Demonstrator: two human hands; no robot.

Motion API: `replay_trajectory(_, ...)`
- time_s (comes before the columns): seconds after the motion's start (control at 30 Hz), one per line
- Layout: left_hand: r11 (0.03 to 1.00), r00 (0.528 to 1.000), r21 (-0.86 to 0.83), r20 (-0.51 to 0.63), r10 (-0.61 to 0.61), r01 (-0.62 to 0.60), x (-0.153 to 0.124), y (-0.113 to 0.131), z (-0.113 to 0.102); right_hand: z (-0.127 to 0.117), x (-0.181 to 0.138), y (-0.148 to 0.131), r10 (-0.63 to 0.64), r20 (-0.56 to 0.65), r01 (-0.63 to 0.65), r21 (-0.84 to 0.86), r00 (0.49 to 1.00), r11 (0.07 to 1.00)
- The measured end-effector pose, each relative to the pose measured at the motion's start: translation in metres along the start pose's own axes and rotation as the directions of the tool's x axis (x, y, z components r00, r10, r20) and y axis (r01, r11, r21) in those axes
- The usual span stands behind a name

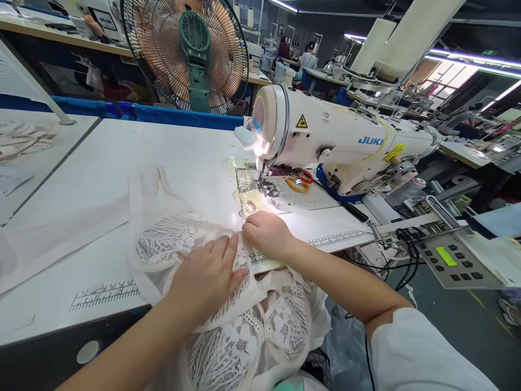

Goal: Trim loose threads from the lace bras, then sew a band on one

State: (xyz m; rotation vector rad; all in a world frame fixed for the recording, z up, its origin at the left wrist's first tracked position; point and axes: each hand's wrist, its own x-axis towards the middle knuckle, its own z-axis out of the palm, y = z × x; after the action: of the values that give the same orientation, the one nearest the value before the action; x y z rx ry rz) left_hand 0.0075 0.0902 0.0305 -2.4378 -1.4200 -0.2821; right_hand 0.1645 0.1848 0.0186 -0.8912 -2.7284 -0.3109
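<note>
A white lace garment (pixel 171 239) lies across the near edge of the white sewing table (pixel 122 157) and hangs over it toward me. My left hand (pixel 207 274) rests flat on the lace, fingers stretched out together. My right hand (pixel 266 233) is closed, its fingers curled and pinching the fabric edge just in front of the needle plate (pixel 254 198). The white JUKI sewing machine (pixel 342 144) stands behind, with its lamp lit over the needle.
Orange and red scissors (pixel 300 179) lie under the machine arm. A control panel (pixel 451 260) hangs at the table's right. A large fan (pixel 187 54) stands behind the table. More pale fabric (pixel 24 141) lies at the far left. Other workers sit far back.
</note>
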Motion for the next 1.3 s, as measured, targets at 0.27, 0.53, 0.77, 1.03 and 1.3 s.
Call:
replay_trajectory(0.27,0.998,0.99,-0.037,0.136,-0.041,0.047,0.006,-0.003,0.006,-0.012,-0.013,0.002,-0.029,0.026,0.026,0.121,0.999,0.992)
replay_trajectory(0.53,0.994,0.982,-0.028,0.159,-0.099,0.104,0.008,0.0,0.006,-0.01,-0.002,0.001,0.26,0.008,-0.223,0.544,0.966,0.809)
replay_trajectory(0.77,0.987,0.96,-0.032,0.238,-0.148,0.161,0.01,0.002,0.0,-0.016,0.008,-0.007,0.339,0.145,-0.367,0.458,0.93,0.81)
replay_trajectory(1.03,0.988,0.959,-0.038,0.248,-0.139,0.153,0.01,0.002,-0.001,-0.02,0.01,-0.003,0.275,0.18,-0.321,0.33,0.944,0.888)
replay_trajectory(1.3,0.984,0.949,-0.056,0.277,-0.148,0.17,0.008,0.002,0.001,-0.024,0.011,0.0,0.1,0.237,-0.191,0.401,0.966,0.896)
